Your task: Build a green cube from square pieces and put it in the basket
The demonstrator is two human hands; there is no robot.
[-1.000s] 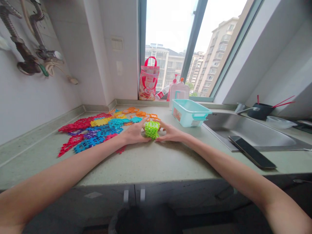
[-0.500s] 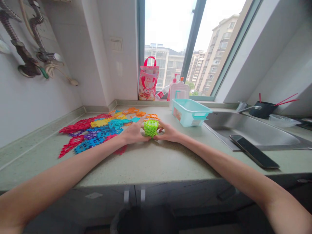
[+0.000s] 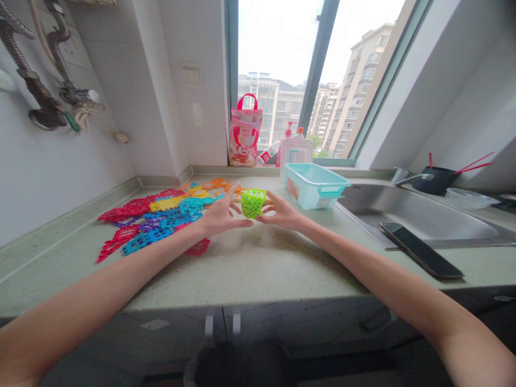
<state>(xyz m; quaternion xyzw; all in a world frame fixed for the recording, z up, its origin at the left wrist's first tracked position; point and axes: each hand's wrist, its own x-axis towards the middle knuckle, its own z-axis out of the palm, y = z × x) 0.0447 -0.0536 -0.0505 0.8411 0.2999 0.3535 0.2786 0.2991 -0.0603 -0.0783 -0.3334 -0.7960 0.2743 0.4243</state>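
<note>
A lime-green stack of plastic interlocking building tiles (image 3: 253,204) is held a little above the counter, in the middle of the view. My right hand (image 3: 282,211) grips it from the right, thumb low on its near side and fingers at its edge. On the other side my left hand (image 3: 221,215) is open, its thumb stretched below the stack and its fingers spread beside it. Whether a left fingertip touches the tiles is hard to see. Loose tiles lie left of my left hand: red (image 3: 139,207), blue (image 3: 151,238), yellow (image 3: 166,202) and orange (image 3: 217,184).
A light-teal plastic box (image 3: 314,188) stands right of my hands, by the steel sink (image 3: 423,215). A black phone (image 3: 421,250) lies across the sink's front rim. A red-handled bag (image 3: 245,134) and bottles stand by the window. The counter (image 3: 242,274) ends in front.
The green stack has moved slightly up and right, tilting a little. My left hand has loosened from it, its thumb and fingers now spread apart, while my right hand keeps hold.
</note>
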